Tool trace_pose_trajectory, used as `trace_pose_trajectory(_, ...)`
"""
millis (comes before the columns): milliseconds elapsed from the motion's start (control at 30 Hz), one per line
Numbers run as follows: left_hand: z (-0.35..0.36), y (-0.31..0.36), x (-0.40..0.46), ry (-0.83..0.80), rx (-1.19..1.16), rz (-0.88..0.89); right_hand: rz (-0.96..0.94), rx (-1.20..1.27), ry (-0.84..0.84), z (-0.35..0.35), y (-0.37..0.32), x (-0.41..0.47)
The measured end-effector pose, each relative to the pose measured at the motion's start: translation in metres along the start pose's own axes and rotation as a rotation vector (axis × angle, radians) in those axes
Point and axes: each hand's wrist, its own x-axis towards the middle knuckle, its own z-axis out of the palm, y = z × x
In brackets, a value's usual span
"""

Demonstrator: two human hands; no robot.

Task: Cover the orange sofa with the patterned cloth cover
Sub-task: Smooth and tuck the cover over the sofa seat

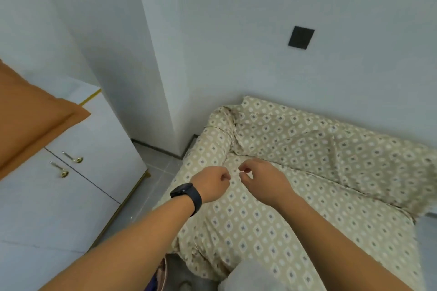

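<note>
My left hand (212, 183) and right hand (260, 177) hover curled at frame centre, seemingly pinching nothing, over the patterned cloth cover (295, 172) that drapes the sofa across the lower right.

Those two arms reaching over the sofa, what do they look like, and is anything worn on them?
Both forearms are bare, with no sleeves or gloves showing. The left wrist carries a dark watch on a dark band. The left hand and right hand show no rings.
</note>
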Motion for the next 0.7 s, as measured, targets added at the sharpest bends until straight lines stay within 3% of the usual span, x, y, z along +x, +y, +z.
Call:
trace_pose_trajectory(367, 0.017, -0.004, 0.076, -0.156, 0.077, -0.045, 0.105, 0.038, -0.091, 0.022, 0.052, 0.049)
trace_pose_trajectory(533, 0.051, -0.037, 0.116, -0.279, 0.114, -0.115, 0.208, 0.097, -0.203, 0.071, 0.085, 0.084)
trace_pose_trajectory(700, 0.118, -0.077, 0.218, -0.354, 0.072, -0.102, 0.31, 0.132, -0.244, 0.163, 0.151, 0.164)
